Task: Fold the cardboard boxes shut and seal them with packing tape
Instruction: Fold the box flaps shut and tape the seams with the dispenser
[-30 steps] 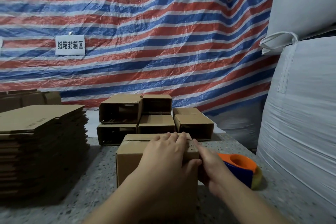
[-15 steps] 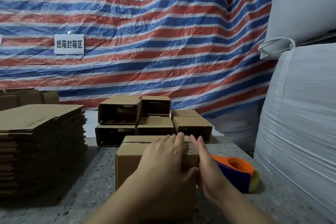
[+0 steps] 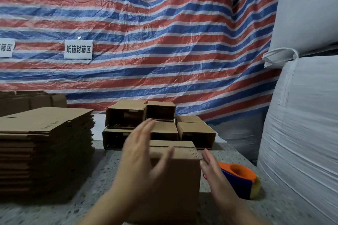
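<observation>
A folded-up cardboard box [image 3: 181, 173] stands on the speckled table [image 3: 102, 168] in front of me. My left hand [image 3: 140, 153] hovers over the box's left half with fingers spread, blurred, holding nothing. My right hand [image 3: 210, 168] is flat beside the box's right edge, fingers straight; whether it touches the box is unclear. An orange and blue tape dispenser [image 3: 241, 179] lies on the table just right of that hand.
A tall stack of flat cardboard blanks [image 3: 45, 144] fills the left side. Several assembled boxes [image 3: 159, 124] are piled behind the near box. Large white bulk bags [image 3: 303, 124] close off the right. A striped tarp [image 3: 164, 42] hangs behind.
My left hand has lifted off the box top and spread its fingers. My right hand has come off the box's right edge. The view has tilted upward.
</observation>
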